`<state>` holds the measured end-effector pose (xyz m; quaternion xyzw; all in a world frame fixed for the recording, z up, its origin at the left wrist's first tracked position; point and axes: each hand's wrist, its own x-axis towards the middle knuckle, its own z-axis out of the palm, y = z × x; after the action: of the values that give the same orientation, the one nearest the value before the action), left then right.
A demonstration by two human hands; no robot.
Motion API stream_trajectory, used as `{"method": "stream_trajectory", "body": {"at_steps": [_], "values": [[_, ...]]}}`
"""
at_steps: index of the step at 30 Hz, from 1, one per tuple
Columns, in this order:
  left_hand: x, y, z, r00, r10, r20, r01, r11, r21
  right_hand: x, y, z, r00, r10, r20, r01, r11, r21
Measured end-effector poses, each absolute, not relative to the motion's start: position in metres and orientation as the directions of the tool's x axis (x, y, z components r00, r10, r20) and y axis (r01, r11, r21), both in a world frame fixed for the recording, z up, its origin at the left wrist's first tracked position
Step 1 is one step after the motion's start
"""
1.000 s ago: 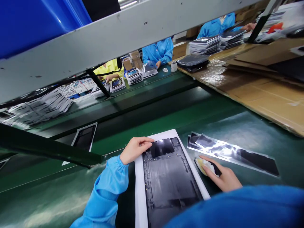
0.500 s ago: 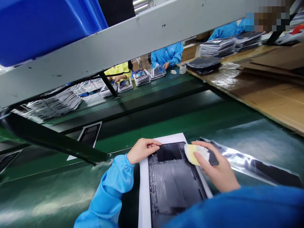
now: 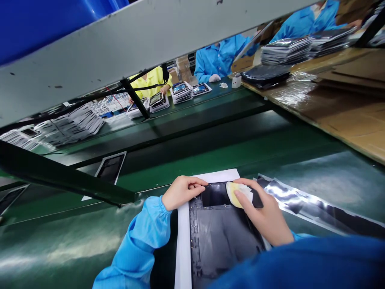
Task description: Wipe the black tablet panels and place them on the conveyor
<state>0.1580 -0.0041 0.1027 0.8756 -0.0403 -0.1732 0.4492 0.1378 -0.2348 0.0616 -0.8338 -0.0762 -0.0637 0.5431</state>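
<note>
A black tablet-like panel (image 3: 222, 233) lies on a white sheet (image 3: 183, 249) on the green bench in front of me. My left hand (image 3: 183, 192) rests at its upper left corner, fingers pressed together on the edge; anything between them is hidden. In my right hand (image 3: 264, 212) is a yellow and white pad (image 3: 237, 193) with a dark part behind it, held over the panel's upper right corner. A dark glossy rectangle (image 3: 215, 194) is set in the panel's top end, its right side covered by the pad.
Clear film strips (image 3: 313, 208) lie on the right. A dark green strut (image 3: 75, 176) slants at left, below a grey beam (image 3: 135, 44). Another panel (image 3: 111, 168) lies beyond the strut. Across the bench, people sit by stacked panels (image 3: 181, 93).
My right hand has moved left with the pad, which now covers part of the glossy rectangle. My left hand stays at the corner. Across the bench, a person has raised a flat panel.
</note>
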Motion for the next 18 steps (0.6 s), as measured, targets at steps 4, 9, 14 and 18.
{"method": "stream_trajectory", "body": {"at_steps": [4, 9, 14, 18], "values": [[0.1582, -0.004, 0.102, 0.935, -0.226, -0.274, 0.09, -0.598, 0.797, 0.1374, -0.2336, 0.0618, 0.973, 0.052, 0.226, 0.227, -0.408, -0.884], [0.1589, -0.002, 0.0995, 0.932, -0.236, -0.275, 0.089, -0.587, 0.805, 0.1374, -0.2315, 0.0651, 0.97, 0.058, 0.236, 0.239, -0.412, -0.88], [0.1595, -0.0012, 0.0983, 0.934, -0.234, -0.27, 0.083, -0.594, 0.8, 0.136, -0.2315, 0.0656, 0.968, 0.07, 0.242, 0.249, -0.426, -0.87], [0.1595, -0.0021, 0.0989, 0.934, -0.24, -0.265, 0.07, -0.603, 0.795, 0.136, -0.2313, 0.0645, 0.97, 0.073, 0.233, 0.241, -0.438, -0.866]]}}
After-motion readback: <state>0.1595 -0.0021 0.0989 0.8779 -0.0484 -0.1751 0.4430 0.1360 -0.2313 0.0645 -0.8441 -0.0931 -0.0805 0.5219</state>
